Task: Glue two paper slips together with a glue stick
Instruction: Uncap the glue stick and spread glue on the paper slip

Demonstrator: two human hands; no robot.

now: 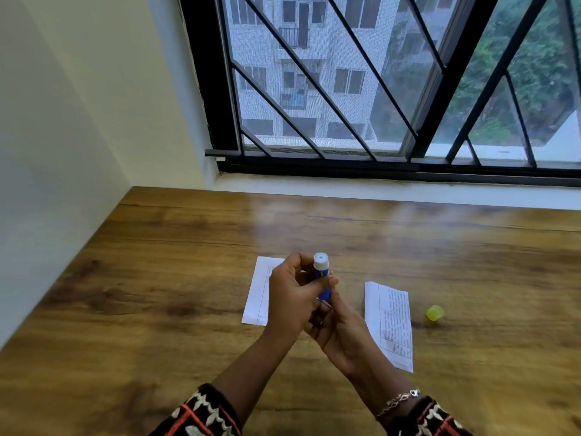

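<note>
Both hands meet over the near middle of the wooden desk (pixel 157 278), holding a blue glue stick (pixel 322 268) upright above it. Its white top end faces up, uncapped.

The left hand (pixel 290 298) has its grip closed around the upper part of the barrel, fingers curled behind it and the thumb laid across the front. The right hand (pixel 341 333) sits just below and nearer, its grip closed on the stick's lower end. Most of those fingers are hidden behind the left hand, so how they lie cannot be told.

Two printed paper slips lie flat on the desk, apart from each other. The left paper slip (pixel 255 298) is partly covered by the left hand in this view. The right paper slip (pixel 394 325) lies just right of the right wrist and shows lines of small text in a ruled table.

A yellow cap (pixel 435 312) lies on the desk to the right of the right slip, near it but not touching.

Beyond the desk's far edge is a window (pixel 377 89) with dark diagonal bars.
</note>
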